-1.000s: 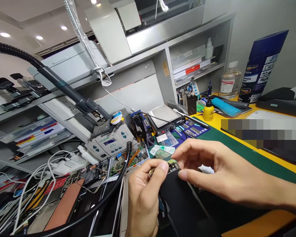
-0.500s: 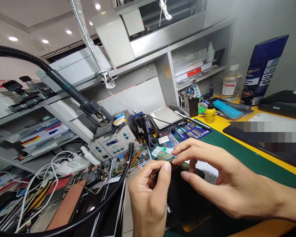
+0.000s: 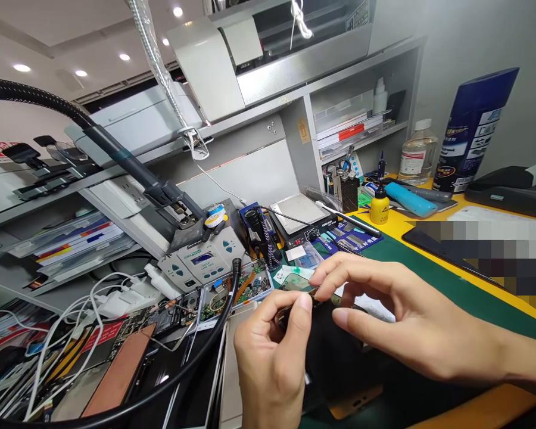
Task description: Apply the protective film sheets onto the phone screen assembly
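Low in the middle is a dark flat panel (image 3: 339,351) that looks like a phone screen, its surface almost black and its lower part in shadow. My left hand (image 3: 272,351) pinches its upper left corner between thumb and bent fingers. Against the top edge rests the index fingertip of my right hand (image 3: 397,316), whose thumb stays apart from it over the panel's face. What lies right under the fingertips is too small to make out. A crumpled white tissue (image 3: 375,305) shows behind the right hand on the green mat (image 3: 433,280).
Left stands a grey soldering station (image 3: 205,256), with a tray of circuit boards (image 3: 254,286) before it. A black cable (image 3: 196,357) loops across the lower left. Behind are a heating plate (image 3: 299,211), a yellow bottle (image 3: 379,208) and a spray can (image 3: 473,131). A dark phone (image 3: 451,256) lies right.
The panel has tilted, so the metallic parts along its top edge hardly show now. My right index finger has come in to that edge near the left thumb. The last half second shows little movement.
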Demonstrator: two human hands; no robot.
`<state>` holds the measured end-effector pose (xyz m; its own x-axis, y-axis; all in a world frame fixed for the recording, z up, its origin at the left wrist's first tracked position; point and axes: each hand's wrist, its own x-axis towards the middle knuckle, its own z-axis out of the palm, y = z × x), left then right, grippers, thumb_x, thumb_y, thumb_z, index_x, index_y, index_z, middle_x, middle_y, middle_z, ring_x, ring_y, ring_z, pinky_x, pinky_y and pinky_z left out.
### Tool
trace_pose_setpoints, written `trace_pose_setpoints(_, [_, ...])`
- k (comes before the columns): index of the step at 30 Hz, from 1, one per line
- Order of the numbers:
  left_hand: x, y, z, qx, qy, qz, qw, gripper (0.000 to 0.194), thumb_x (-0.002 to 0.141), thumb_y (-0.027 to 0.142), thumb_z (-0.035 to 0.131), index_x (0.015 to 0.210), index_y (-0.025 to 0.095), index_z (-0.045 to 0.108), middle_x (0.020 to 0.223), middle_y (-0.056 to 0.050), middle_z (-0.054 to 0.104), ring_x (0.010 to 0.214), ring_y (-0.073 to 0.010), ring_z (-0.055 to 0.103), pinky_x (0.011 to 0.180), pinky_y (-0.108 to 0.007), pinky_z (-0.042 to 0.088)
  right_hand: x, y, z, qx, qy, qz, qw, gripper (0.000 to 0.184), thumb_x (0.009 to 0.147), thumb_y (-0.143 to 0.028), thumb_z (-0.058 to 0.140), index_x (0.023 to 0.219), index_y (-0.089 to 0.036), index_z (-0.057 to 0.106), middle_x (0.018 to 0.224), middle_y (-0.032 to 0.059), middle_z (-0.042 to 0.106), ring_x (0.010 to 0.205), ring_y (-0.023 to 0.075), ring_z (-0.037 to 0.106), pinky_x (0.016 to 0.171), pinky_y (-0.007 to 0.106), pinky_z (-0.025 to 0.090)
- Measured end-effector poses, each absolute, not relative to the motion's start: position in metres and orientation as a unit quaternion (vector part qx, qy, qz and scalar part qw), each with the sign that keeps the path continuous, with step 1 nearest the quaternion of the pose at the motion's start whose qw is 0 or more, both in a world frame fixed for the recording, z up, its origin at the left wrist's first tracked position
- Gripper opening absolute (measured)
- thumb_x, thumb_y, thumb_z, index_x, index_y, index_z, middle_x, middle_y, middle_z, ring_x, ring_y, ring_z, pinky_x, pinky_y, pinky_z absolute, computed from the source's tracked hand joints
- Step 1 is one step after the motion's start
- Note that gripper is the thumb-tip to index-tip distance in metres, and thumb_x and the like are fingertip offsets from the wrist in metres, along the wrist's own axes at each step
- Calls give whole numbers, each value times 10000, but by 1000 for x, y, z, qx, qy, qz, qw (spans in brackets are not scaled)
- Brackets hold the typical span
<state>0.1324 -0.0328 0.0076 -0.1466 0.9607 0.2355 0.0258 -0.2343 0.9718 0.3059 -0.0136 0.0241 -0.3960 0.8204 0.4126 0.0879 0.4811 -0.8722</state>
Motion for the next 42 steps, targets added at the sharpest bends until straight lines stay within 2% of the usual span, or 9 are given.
trace_pose_setpoints(3, [132, -33, 7, 515, 476, 590, 399, 188, 827, 367, 759, 831, 182, 796, 675, 0, 642, 663, -145, 549, 606, -231, 411, 307, -14, 24, -312, -722, 418, 455, 89, 909, -178, 619, 958, -219, 681, 1083, 40, 692, 964, 176, 659, 768, 254, 538])
trace_pose_setpoints(11, [131, -33, 7, 507, 475, 587, 415, 199, 832, 379, 761, 853, 184, 797, 697, -3, 663, 683, -141, 560, 632, -224, 424, 306, -15, 25, -312, -728, 390, 470, 189, 885, -149, 621, 991, -235, 751, 1119, 37, 692, 994, 170, 660, 772, 234, 531])
trace_pose_setpoints(18, [129, -32, 5, 510, 473, 587, 415, 222, 821, 400, 768, 856, 183, 797, 688, -3, 653, 672, -139, 550, 621, -223, 428, 306, -13, 25, -308, -727, 394, 470, 142, 879, -184, 633, 948, -219, 751, 1086, 44, 700, 949, 165, 676, 723, 229, 547])
trace_pose_setpoints(23, [127, -30, 2, 518, 461, 592, 411, 215, 838, 387, 759, 880, 181, 807, 700, -14, 675, 678, -142, 571, 630, -221, 455, 303, -9, 19, -302, -744, 285, 523, 98, 880, -142, 659, 907, -202, 733, 1011, 52, 691, 865, 141, 667, 655, 200, 548])
trace_pose_setpoints(27, [130, -29, 0, 524, 434, 610, 407, 156, 837, 342, 764, 875, 203, 824, 783, -26, 731, 718, -148, 620, 670, -216, 490, 299, -9, 12, -274, -765, 188, 552, 166, 845, -44, 639, 911, -178, 714, 982, 59, 664, 870, 142, 656, 715, 220, 555])
trace_pose_setpoints(35, [143, -33, 1, 507, 405, 693, 314, 73, 786, 279, 786, 750, 224, 818, 784, -28, 760, 712, -164, 668, 661, -221, 532, 295, -15, 18, -267, -743, 92, 607, 138, 831, -30, 637, 843, -159, 685, 890, 63, 674, 866, 138, 674, 788, 210, 550])
trace_pose_setpoints(42, [144, -37, 1, 530, 389, 726, 203, 84, 787, 307, 803, 756, 229, 813, 736, -28, 768, 664, -184, 702, 601, -247, 572, 290, -23, 17, -260, -730, 37, 631, 119, 828, -46, 662, 865, -156, 687, 957, 90, 679, 916, 152, 684, 810, 215, 562])
